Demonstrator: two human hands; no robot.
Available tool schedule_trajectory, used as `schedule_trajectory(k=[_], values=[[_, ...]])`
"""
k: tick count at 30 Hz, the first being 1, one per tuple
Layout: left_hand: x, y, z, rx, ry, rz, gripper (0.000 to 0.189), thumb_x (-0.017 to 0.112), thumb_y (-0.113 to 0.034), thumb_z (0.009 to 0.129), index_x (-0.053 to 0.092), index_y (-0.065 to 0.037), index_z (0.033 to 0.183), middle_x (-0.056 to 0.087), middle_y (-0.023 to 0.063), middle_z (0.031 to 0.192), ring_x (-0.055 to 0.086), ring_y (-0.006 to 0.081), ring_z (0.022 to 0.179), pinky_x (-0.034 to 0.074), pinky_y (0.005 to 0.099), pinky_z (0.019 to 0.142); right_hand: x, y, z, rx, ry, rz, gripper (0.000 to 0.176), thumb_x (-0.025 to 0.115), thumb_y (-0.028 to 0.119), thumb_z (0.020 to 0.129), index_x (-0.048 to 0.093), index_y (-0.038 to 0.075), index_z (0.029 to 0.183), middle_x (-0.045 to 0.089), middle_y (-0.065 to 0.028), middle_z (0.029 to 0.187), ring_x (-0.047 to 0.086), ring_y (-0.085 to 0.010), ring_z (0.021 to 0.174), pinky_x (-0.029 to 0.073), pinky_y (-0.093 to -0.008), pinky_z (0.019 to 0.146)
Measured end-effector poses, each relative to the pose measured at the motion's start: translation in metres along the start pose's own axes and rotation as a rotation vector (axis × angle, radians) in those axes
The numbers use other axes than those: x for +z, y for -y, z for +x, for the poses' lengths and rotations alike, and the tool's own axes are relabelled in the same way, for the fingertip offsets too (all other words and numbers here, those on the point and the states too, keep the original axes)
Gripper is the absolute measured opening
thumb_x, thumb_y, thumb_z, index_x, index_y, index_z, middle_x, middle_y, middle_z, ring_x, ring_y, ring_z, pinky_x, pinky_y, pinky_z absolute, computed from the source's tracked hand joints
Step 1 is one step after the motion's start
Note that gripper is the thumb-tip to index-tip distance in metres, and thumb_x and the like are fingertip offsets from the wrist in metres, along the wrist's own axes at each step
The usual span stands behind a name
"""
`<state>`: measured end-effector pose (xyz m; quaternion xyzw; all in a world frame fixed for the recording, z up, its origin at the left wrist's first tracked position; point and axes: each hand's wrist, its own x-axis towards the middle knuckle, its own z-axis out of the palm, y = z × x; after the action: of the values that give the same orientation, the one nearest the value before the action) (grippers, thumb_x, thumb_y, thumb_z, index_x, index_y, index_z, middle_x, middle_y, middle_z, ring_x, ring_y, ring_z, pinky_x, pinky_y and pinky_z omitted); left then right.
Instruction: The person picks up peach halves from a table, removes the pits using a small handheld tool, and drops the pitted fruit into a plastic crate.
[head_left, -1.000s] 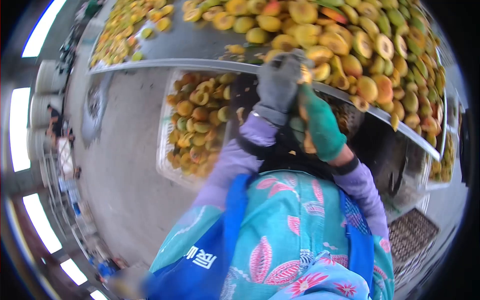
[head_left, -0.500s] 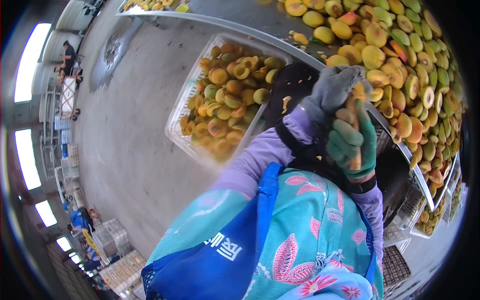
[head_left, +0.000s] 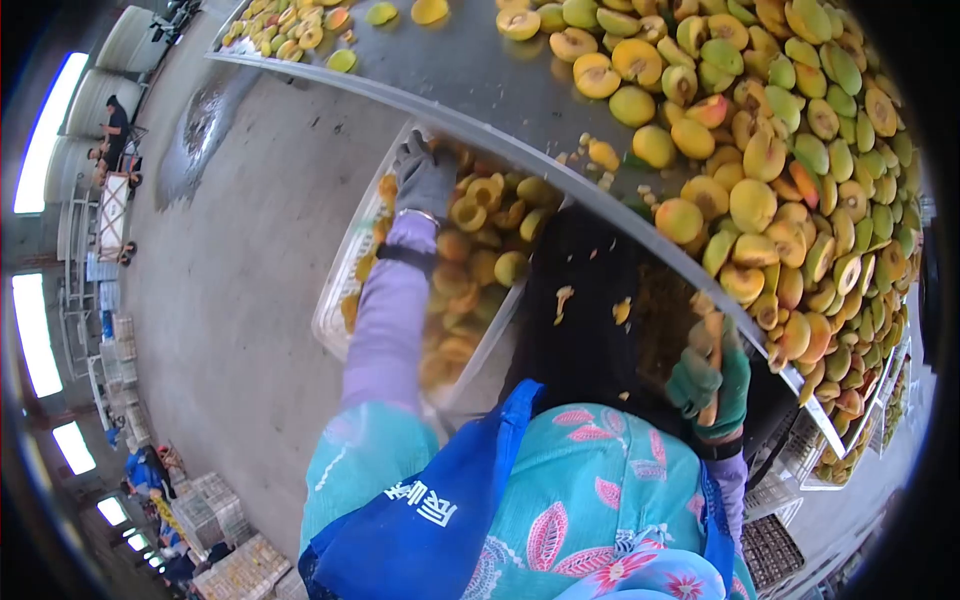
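My left hand point(head_left: 425, 178), in a grey glove, is over the far end of a white plastic crate point(head_left: 332, 290) with its fingers apart. Beneath and beside it lie pitted yellow-orange peach halves point(head_left: 468, 212), heaped in the crate. My right hand point(head_left: 708, 385), in a green glove, is closed around a slim wooden-handled tool point(head_left: 712, 350), held upright below the table edge. Its working end is blurred. Above that hand, a large pile of cut yellow-green peaches point(head_left: 765, 200) covers the right side of the metal table point(head_left: 440, 60).
A raised metal rim point(head_left: 560, 180) runs along the table's near side. Small fruit pieces point(head_left: 290, 30) lie at the table's far left. Scraps rest on my dark-covered lap point(head_left: 575, 300). Stacked crates point(head_left: 215, 510) and other people point(head_left: 115, 130) are across the concrete floor.
My left hand has moved from beside the tool, leftward to the crate, and its fingers have opened. My right hand has lowered slightly, still gripping the tool. The view has shifted.
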<state>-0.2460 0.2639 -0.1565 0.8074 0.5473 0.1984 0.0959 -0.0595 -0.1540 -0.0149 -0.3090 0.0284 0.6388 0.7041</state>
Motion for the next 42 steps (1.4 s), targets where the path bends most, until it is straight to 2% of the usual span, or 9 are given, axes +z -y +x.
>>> schedule_trajectory(k=[7,10,15,19,25,29,34,41,42], values=[[0.094,0.033,0.039,0.263,0.582,0.443,0.039,0.045,-0.032,0.093,0.062,-0.013,0.122,0.058,0.0141,0.127,0.047,0.0306,0.126,0.032,0.0416,0.108,0.017,0.01,0.031,-0.069,-0.214,-0.248,0.044,0.038,0.053,0.098,0.049,0.012,0.085,0.036,0.0029,0.049,0.035,-0.0127,0.036,0.031,-0.027,0.036],[0.101,0.053,0.044,0.544,0.351,0.42,0.039,0.051,-0.039,0.09,0.065,-0.01,0.111,0.063,0.0157,0.117,0.053,0.0315,0.117,0.035,0.0415,0.104,0.029,0.014,0.05,-0.032,-0.318,-0.567,0.045,0.041,0.055,0.096,0.049,0.012,0.088,0.04,0.0011,0.052,0.038,-0.0131,0.04,0.033,-0.0266,0.04],[-0.079,-0.024,0.058,-0.035,0.049,0.093,0.031,0.053,-0.033,0.089,0.066,-0.006,0.097,0.067,0.0177,0.096,0.064,0.037,0.087,0.048,0.0463,0.073,0.017,0.03,0.033,-0.047,-0.376,-0.565,0.048,0.046,0.057,0.093,0.05,0.009,0.089,0.045,-0.0017,0.057,0.042,-0.0137,0.042,0.035,-0.0253,0.04],[-0.154,-0.11,0.096,0.037,-0.133,-0.567,0.028,0.055,-0.028,0.089,0.063,-0.002,0.097,0.064,0.0137,0.083,0.059,0.0329,0.072,0.047,0.0426,0.07,0.007,0.029,0.035,-0.106,-0.389,-0.48,0.047,0.047,0.057,0.093,0.052,0.01,0.091,0.045,-0.0008,0.058,0.042,-0.0133,0.044,0.035,-0.0257,0.042],[0.037,-0.153,0.312,0.614,0.175,-0.129,0.037,0.049,-0.03,0.094,0.057,-0.012,0.125,0.057,0.009,0.127,0.053,0.0287,0.117,0.042,0.0363,0.099,0.017,0.039,0.039,-0.027,-0.436,-0.458,0.042,0.045,0.048,0.096,0.054,0.01,0.082,0.047,-0.0024,0.052,0.042,-0.0129,0.04,0.031,-0.0255,0.038],[0.035,-0.263,0.28,0.427,0.126,0.157,0.053,0.054,-0.046,0.088,0.053,-0.022,0.135,0.058,0.0156,0.128,0.054,0.0284,0.12,0.039,0.0329,0.104,0.021,0.047,0.041,0.014,-0.421,-0.45,0.04,0.041,0.044,0.099,0.051,0.01,0.079,0.045,-0.004,0.048,0.04,-0.0133,0.037,0.031,-0.0266,0.038],[0.142,-0.19,0.339,0.737,0.383,-0.332,0.046,0.055,-0.037,0.09,0.058,-0.013,0.128,0.064,0.0122,0.12,0.06,0.021,0.107,0.044,0.0298,0.096,0.019,0.046,0.044,0.038,-0.441,-0.458,0.038,0.044,0.043,0.098,0.05,0.01,0.081,0.044,-0.0025,0.048,0.038,-0.0122,0.037,0.028,-0.0254,0.036],[0.052,-0.239,0.169,0.211,0.808,-0.63,0.04,0.06,-0.031,0.086,0.065,-0.003,0.114,0.067,0.0093,0.112,0.061,0.0191,0.101,0.046,0.0309,0.092,-0.015,0.022,0.048,-0.124,-0.385,-0.583,0.041,0.047,0.05,0.095,0.052,0.012,0.08,0.046,-0.001,0.051,0.041,-0.0122,0.039,0.031,-0.0249,0.038],[0.062,-0.232,0.153,0.456,0.693,-0.552,0.039,0.059,-0.035,0.086,0.065,-0.008,0.113,0.065,0.0125,0.114,0.06,0.0254,0.104,0.046,0.0347,0.093,-0.024,0.016,0.049,-0.179,-0.393,-0.595,0.041,0.048,0.05,0.095,0.052,0.012,0.08,0.046,-0.0005,0.052,0.041,-0.0118,0.04,0.031,-0.0249,0.038]])
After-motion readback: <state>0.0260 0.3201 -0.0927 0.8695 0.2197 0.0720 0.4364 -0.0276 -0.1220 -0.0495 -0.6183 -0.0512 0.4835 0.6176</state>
